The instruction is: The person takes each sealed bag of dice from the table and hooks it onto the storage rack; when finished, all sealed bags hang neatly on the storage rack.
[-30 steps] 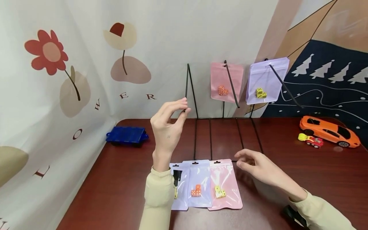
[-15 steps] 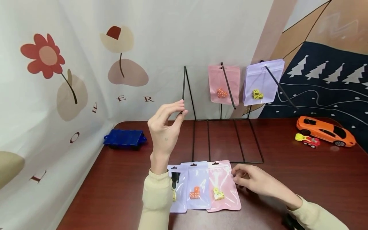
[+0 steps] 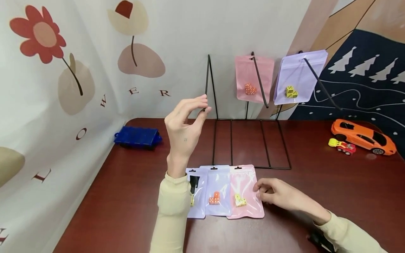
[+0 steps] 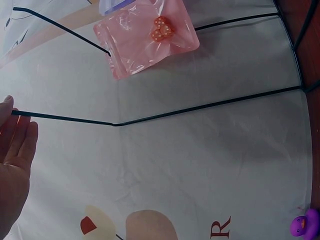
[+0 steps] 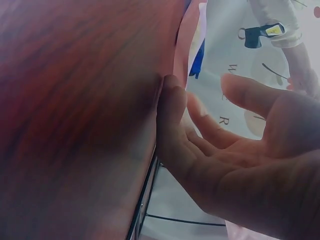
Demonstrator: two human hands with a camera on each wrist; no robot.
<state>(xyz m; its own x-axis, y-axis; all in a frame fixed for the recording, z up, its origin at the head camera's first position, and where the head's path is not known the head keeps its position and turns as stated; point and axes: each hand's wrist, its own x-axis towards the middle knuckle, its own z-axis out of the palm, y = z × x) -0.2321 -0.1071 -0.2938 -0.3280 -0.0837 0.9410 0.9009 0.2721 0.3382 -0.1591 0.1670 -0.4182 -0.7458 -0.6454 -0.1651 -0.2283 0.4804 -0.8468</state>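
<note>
My left hand point(image 3: 185, 130) pinches the end of the left hook point(image 3: 207, 77) of a black wire rack point(image 3: 231, 140); this hook carries no bag. My right hand point(image 3: 281, 195) is low over the table, fingertips at the right edge of a pink zip bag point(image 3: 251, 182) with yellow dice. Its thumb stands apart from the fingers in the right wrist view. Beside that bag lie a lavender bag point(image 3: 218, 179) with orange dice and another lavender bag point(image 3: 201, 207), partly behind the left arm. A pink bag point(image 3: 242, 79) hangs on the middle hook, lavender bags point(image 3: 292, 75) on the right one.
A blue toy trailer point(image 3: 136, 136) sits at the back left. At the back right stand an orange toy car point(image 3: 364, 137) and a small red-and-yellow truck point(image 3: 343, 147). A purple rubber duck point(image 4: 300, 226) shows in the left wrist view. A printed curtain point(image 3: 183, 42) hangs behind.
My right hand has come down and toward me, from near the rack's front bar to the right edge of the pink bag. The left hand keeps its hold on the hook.
</note>
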